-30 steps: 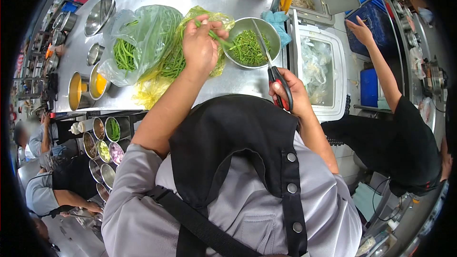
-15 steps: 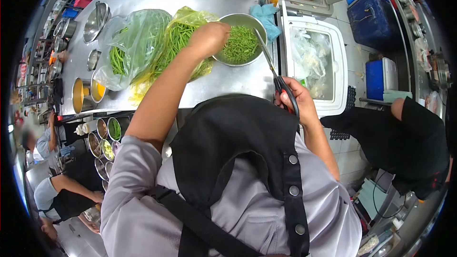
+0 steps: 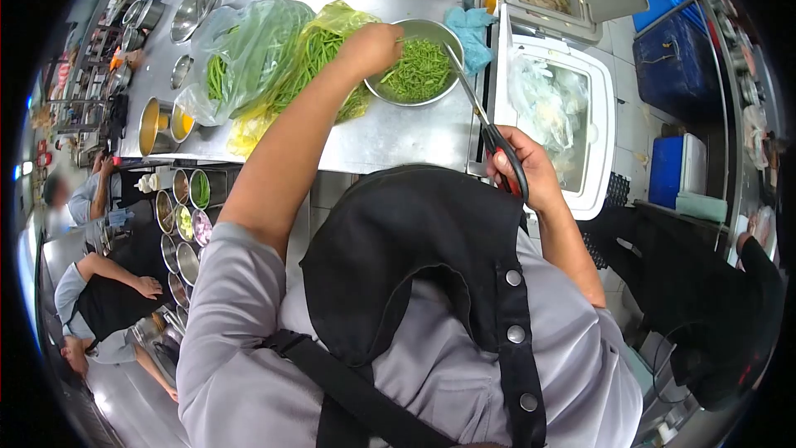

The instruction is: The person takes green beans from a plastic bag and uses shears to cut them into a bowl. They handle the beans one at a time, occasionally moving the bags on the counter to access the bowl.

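My left hand (image 3: 371,48) reaches over the left rim of a steel bowl (image 3: 388,98) full of cut green beans (image 3: 419,70); its fingers are curled, and what they hold is hidden. Beside it lies a yellow plastic bag (image 3: 327,41) of whole long beans. My right hand (image 3: 526,168) grips red-and-black scissors (image 3: 491,133), blades pointing up toward the bowl's right rim.
A clear bag of beans (image 3: 245,58), steel bowls (image 3: 195,8) and pots of yellow liquid (image 3: 153,126) sit on the steel counter (image 3: 398,137). A white cooler (image 3: 555,108) stands at right, a blue cloth (image 3: 471,29) behind the bowl. Other people work at lower left and right.
My left hand went from holding beans above the bags to the bowl's rim. The scissors hand stayed near my chest. The person at right pulled their arm away and moved off.
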